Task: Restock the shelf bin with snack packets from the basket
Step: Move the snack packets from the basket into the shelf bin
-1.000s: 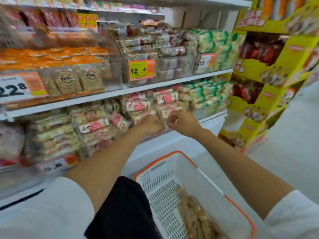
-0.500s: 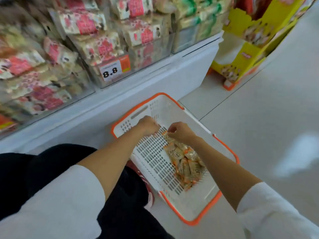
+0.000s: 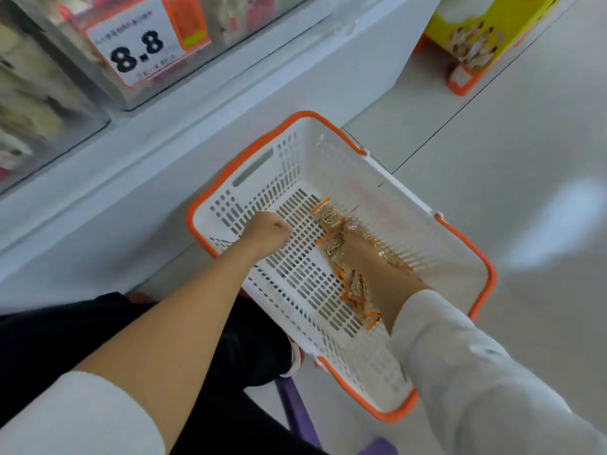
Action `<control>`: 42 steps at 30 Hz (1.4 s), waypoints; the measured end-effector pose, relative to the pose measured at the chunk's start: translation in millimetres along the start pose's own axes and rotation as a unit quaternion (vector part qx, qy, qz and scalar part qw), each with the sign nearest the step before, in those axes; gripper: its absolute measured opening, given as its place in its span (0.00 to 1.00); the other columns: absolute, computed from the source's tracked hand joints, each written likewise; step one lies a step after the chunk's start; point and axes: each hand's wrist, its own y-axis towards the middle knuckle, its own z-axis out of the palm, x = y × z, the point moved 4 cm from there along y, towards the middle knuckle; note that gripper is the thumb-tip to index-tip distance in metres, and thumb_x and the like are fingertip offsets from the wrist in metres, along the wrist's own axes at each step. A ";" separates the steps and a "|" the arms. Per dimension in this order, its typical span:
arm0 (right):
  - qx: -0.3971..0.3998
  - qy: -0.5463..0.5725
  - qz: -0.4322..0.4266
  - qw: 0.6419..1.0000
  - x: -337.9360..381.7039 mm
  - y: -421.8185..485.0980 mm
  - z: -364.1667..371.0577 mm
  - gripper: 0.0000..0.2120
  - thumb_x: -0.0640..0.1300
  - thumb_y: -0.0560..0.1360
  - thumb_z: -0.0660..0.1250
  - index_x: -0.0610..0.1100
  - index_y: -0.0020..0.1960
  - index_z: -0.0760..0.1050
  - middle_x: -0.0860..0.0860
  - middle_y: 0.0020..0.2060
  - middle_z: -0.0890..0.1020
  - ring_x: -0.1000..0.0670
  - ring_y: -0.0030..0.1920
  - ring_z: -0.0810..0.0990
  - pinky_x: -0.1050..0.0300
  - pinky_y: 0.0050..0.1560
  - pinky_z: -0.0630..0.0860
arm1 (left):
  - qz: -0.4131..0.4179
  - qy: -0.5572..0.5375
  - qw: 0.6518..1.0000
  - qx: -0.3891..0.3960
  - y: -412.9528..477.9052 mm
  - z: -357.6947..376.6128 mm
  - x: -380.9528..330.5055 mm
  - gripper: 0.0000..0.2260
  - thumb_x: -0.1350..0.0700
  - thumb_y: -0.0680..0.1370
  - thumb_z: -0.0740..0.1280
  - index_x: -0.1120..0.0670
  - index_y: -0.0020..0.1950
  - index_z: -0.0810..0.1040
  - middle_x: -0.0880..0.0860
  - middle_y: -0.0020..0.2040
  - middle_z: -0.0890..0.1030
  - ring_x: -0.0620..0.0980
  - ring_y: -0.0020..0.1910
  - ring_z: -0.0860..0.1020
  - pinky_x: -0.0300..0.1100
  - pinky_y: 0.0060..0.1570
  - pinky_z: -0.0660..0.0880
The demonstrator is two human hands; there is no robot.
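White, orange-rimmed basket set on the floor below the shelf bin, snack packets heaped inside it, right hand pressed among them, grip hidden, left hand fisted beside them, holding nothing.

A white and orange price tag on the front of the clear shelf bin reads "8.8" in large black digits. The small print above and below the digits is too blurred to read, as are the round logos on the snack packets.
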 end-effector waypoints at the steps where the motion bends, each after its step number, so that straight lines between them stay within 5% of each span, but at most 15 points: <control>1: 0.000 -0.042 -0.007 0.999 3.8 -6.0 6.7 0.36 0.37 0.76 0.61 0.46 0.79 0.48 0.43 0.75 0.59 0.38 0.73 0.63 0.36 0.71 0.62 | 0.000 -0.002 1.000 0.002 0.5 1.1 0.0 0.05 0.63 0.76 0.64 0.56 0.41 0.74 0.52 0.44 0.79 0.51 0.38 0.78 0.48 0.49 0.80; 7: -0.059 -0.112 -0.003 0.992 11.2 -11.3 32.3 0.30 0.31 0.75 0.61 0.44 0.76 0.60 0.41 0.78 0.51 0.38 0.77 0.50 0.39 0.75 0.52 | -0.014 -0.031 0.999 0.003 3.6 4.8 3.2 0.08 0.62 0.77 0.64 0.57 0.44 0.83 0.50 0.49 0.81 0.50 0.49 0.81 0.45 0.50 0.79; 11: -0.076 -0.097 -0.028 0.992 15.4 -25.9 33.0 0.34 0.30 0.75 0.60 0.45 0.78 0.53 0.42 0.70 0.67 0.39 0.71 0.65 0.41 0.71 0.61 | -0.015 -0.019 1.000 0.010 3.2 6.2 2.4 0.05 0.62 0.77 0.63 0.56 0.42 0.74 0.50 0.42 0.83 0.53 0.41 0.79 0.46 0.44 0.78; 14: -0.091 0.008 -0.048 0.995 20.8 -34.4 18.0 0.22 0.34 0.77 0.59 0.44 0.70 0.64 0.44 0.51 0.78 0.41 0.52 0.79 0.46 0.50 0.75 | -0.006 -0.011 1.000 0.010 0.2 3.9 -0.1 0.05 0.63 0.76 0.62 0.55 0.41 0.73 0.53 0.37 0.78 0.51 0.37 0.76 0.41 0.39 0.76; 16: -0.062 0.185 -0.027 0.980 28.8 -37.1 -0.6 0.06 0.40 0.80 0.59 0.46 0.56 0.69 0.47 0.39 0.79 0.46 0.36 0.79 0.51 0.33 0.75 | -0.001 -0.017 1.000 0.001 -3.0 -3.6 -4.2 0.06 0.63 0.76 0.62 0.55 0.42 0.76 0.54 0.40 0.77 0.51 0.38 0.76 0.42 0.44 0.79; 17: -0.036 0.279 -0.021 0.959 35.7 -38.2 -13.9 0.02 0.41 0.79 0.60 0.45 0.51 0.70 0.46 0.36 0.78 0.47 0.32 0.77 0.50 0.32 0.76 | 0.001 -0.022 1.000 -0.009 -5.2 -9.5 -7.7 0.07 0.62 0.78 0.61 0.55 0.46 0.79 0.55 0.43 0.77 0.52 0.41 0.77 0.44 0.49 0.80; 19: 0.035 0.437 -0.020 0.899 52.6 -44.3 -46.6 0.03 0.39 0.71 0.63 0.40 0.40 0.71 0.45 0.33 0.74 0.46 0.32 0.74 0.44 0.40 0.76 | 0.002 -0.051 0.998 -0.047 -9.9 -25.8 -18.5 0.12 0.61 0.80 0.60 0.57 0.59 0.80 0.58 0.55 0.80 0.55 0.52 0.79 0.49 0.56 0.78; 21: 0.106 0.492 -0.074 0.861 75.4 -63.5 -88.1 0.07 0.42 0.65 0.65 0.39 0.40 0.70 0.45 0.34 0.71 0.47 0.33 0.71 0.47 0.38 0.71 | 0.026 -0.074 0.993 -0.084 -22.1 -46.5 -37.2 0.14 0.59 0.81 0.61 0.58 0.65 0.77 0.59 0.65 0.76 0.58 0.60 0.77 0.50 0.60 0.76; 25: 0.193 0.471 -0.232 0.829 131.7 -125.9 -172.5 0.14 0.47 0.80 0.64 0.37 0.55 0.78 0.45 0.41 0.80 0.49 0.36 0.79 0.53 0.40 0.79 | 0.085 -0.087 0.986 -0.118 -54.0 -91.8 -79.0 0.14 0.53 0.81 0.63 0.60 0.59 0.80 0.59 0.59 0.79 0.55 0.55 0.78 0.46 0.57 0.76; 28: 0.115 0.423 -0.291 0.850 164.5 -164.5 -224.5 0.16 0.50 0.79 0.66 0.35 0.51 0.77 0.45 0.38 0.80 0.49 0.38 0.79 0.56 0.41 0.77 | 0.115 -0.139 0.972 -0.152 -86.0 -132.5 -105.6 0.16 0.49 0.77 0.68 0.63 0.50 0.83 0.58 0.45 0.82 0.53 0.45 0.78 0.44 0.48 0.75; 34: -0.013 0.352 -0.364 0.862 212.1 -231.8 -300.8 0.16 0.47 0.78 0.68 0.38 0.36 0.75 0.46 0.30 0.76 0.50 0.30 0.76 0.58 0.33 0.74 | 0.179 -0.172 0.949 -0.196 -153.8 -206.6 -138.7 0.12 0.51 0.77 0.71 0.60 0.43 0.81 0.56 0.43 0.81 0.50 0.42 0.80 0.44 0.48 0.79; 38: -0.086 0.352 -0.393 0.845 237.3 -269.1 -340.9 0.35 0.62 0.66 0.74 0.27 0.45 0.75 0.40 0.37 0.75 0.44 0.37 0.74 0.50 0.37 0.71 | 0.224 -0.187 0.912 -0.288 -197.6 -249.4 -155.9 0.10 0.55 0.75 0.73 0.62 0.42 0.82 0.57 0.43 0.83 0.50 0.43 0.80 0.45 0.52 0.79; 42: -0.010 0.480 -0.389 0.786 252.8 -298.8 -366.4 0.20 0.44 0.73 0.74 0.32 0.57 0.77 0.40 0.49 0.83 0.44 0.49 0.82 0.53 0.51 0.80 | 0.244 -0.201 0.874 -0.368 -233.4 -285.5 -163.2 0.11 0.54 0.75 0.73 0.58 0.36 0.79 0.54 0.37 0.79 0.51 0.41 0.81 0.47 0.49 0.80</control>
